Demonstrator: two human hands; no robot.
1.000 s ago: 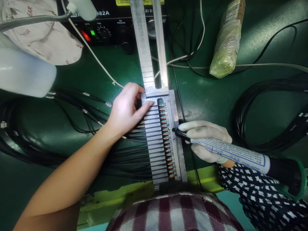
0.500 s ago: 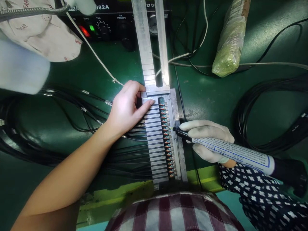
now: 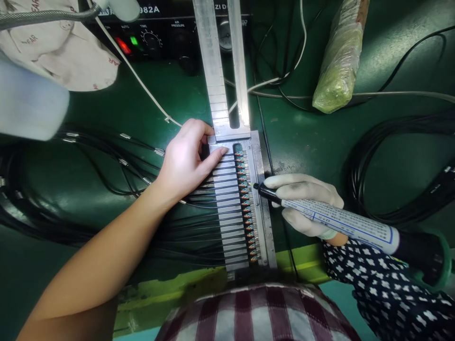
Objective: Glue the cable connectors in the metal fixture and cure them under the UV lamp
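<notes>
Labelled tube (image 3: 341, 222), “AIR PRESSURE” on controller (image 3: 167, 40)

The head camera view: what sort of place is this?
Likely a cable-assembly workbench: a metal fixture holds a row of black cables, a control box labelled TIME and AIR PRESSURE stands beyond, and coiled cables lie on the green tabletop.
</notes>
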